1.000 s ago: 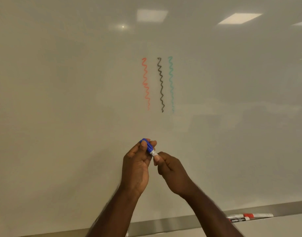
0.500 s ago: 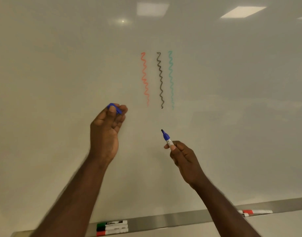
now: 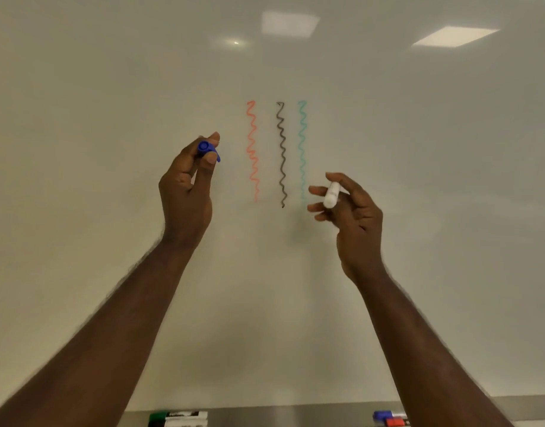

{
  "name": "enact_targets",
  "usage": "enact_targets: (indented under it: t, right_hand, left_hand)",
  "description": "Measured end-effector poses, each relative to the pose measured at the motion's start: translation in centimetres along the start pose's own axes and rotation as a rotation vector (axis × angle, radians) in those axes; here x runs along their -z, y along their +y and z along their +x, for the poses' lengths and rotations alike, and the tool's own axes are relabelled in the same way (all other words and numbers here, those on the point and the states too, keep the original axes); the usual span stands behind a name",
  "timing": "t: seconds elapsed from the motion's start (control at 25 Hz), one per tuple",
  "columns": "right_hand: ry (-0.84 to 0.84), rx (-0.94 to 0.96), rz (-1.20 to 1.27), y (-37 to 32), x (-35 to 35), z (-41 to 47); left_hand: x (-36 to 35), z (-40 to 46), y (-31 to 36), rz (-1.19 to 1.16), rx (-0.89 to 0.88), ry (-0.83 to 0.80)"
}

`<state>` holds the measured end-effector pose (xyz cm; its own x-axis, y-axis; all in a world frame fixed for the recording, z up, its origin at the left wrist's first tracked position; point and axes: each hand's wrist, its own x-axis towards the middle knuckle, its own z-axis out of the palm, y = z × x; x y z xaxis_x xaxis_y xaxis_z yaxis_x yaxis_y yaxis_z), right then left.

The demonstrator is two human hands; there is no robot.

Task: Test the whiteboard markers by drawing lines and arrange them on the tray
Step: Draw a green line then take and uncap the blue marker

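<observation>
a blue cap [image 3: 207, 150] is pinched in the left hand [image 3: 188, 192], and the white marker barrel [image 3: 331, 195] is gripped in the right hand [image 3: 351, 217]. both have been raised since a moment ago, beside three wavy lines [image 3: 280, 152]; a blue test line seems imminent. tested markers [image 3: 178, 418] are laid on the tray [image 3: 289, 416] below.

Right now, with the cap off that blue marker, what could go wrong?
1. The right hand holds the marker loosely, so it might slip.
2. The new line could cross the green squiggle close beside it.
3. The blue cap, only pinched by the left hand, could drop.
</observation>
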<state>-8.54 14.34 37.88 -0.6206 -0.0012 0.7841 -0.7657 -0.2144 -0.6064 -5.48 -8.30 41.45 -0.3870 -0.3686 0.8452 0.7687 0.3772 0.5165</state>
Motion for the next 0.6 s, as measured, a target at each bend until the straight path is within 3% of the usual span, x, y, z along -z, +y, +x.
enact_targets:
  t: [0.12, 0.24, 0.6]
  right_hand:
    - [0.028, 0.243, -0.261, -0.2, 0.3, 2.3]
    - [0.112, 0.393, -0.309, 0.3, 0.4, 4.4]
    - [0.356, 0.451, -0.351, 1.4, -0.7, 7.1]
  left_hand:
    - [-1.0, 1.1, -0.9, 0.115, -0.092, 0.029]
    - [-1.8, 1.9, -2.0, 0.136, -0.129, 0.06]
    - [-1.9, 2.2, -4.4, 0.172, -0.166, 0.045]
